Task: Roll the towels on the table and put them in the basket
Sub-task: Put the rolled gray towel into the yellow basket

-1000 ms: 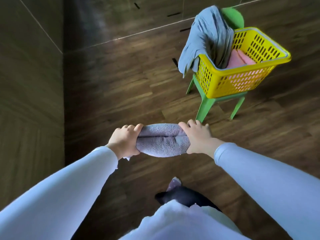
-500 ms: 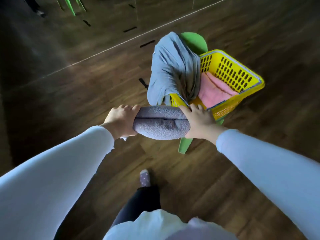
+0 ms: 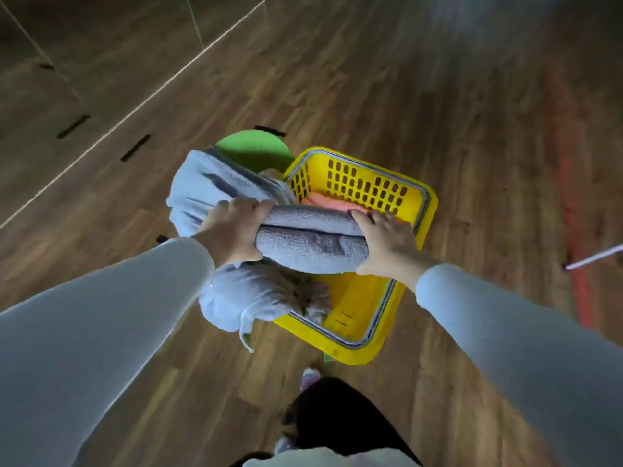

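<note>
Holding rolled towel (image 3: 310, 246) (above basket rim (image 3: 428, 198))

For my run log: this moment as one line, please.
left hand: grips rolled grey towel | right hand: grips it too | position: over yellow basket | inside: pink towel

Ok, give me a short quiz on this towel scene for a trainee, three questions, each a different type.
1. True or false: the left hand and the right hand both grip the rolled grey towel.
2. Which towel already lies in the yellow basket? A pink, B green, C white.
3. Fill in: a blue-grey cloth hangs over the basket's ____ edge, as the person sees it.
Key: 1 true; 2 A, the pink towel; 3 left.
</note>
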